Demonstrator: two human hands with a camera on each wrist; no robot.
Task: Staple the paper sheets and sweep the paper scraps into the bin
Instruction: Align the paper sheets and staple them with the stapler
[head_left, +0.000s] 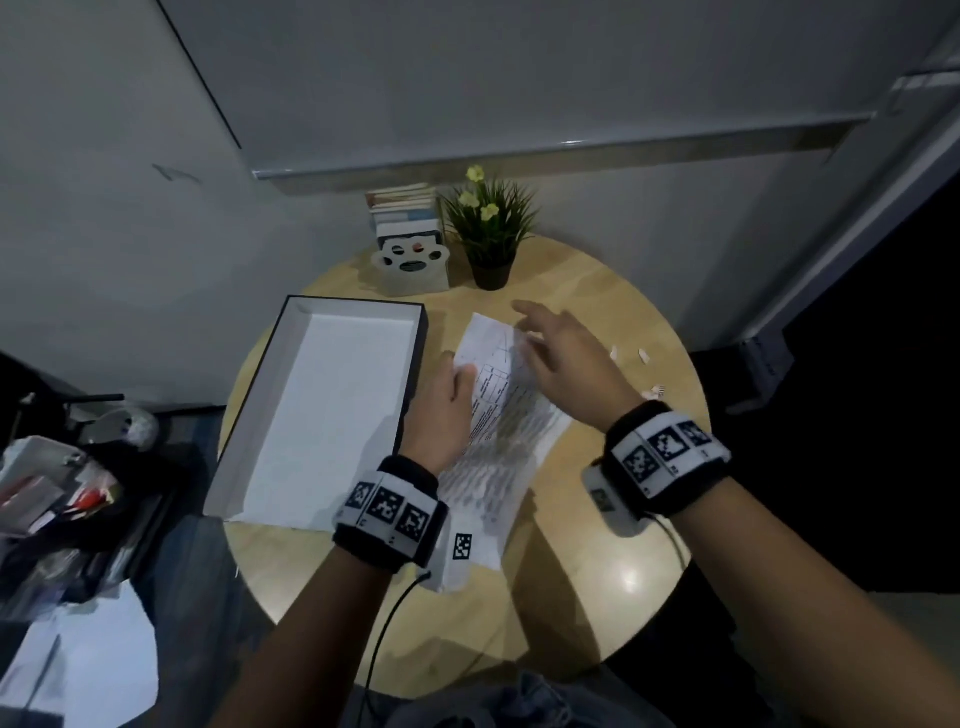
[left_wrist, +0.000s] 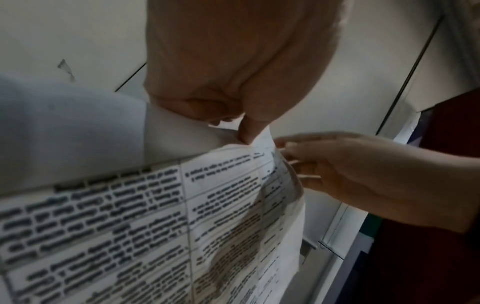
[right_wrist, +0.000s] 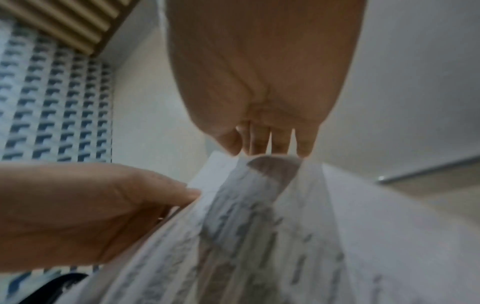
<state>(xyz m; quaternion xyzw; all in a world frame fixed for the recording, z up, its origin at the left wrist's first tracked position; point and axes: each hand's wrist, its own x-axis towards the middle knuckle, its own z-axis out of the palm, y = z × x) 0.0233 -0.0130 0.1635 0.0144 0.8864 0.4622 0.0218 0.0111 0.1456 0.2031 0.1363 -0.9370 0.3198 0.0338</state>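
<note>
White printed paper sheets (head_left: 498, 415) lie on the round wooden counter (head_left: 597, 571), long axis running from me toward the wall, and I see my left hand (head_left: 441, 410) with its grip pinching their left edge while my right hand (head_left: 566, 358), fingers spread, hovers over the far end.

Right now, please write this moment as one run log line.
left hand: pinches printed paper sheets | right hand: open, fingers on sheets | paper scraps: on table | box: open
</note>
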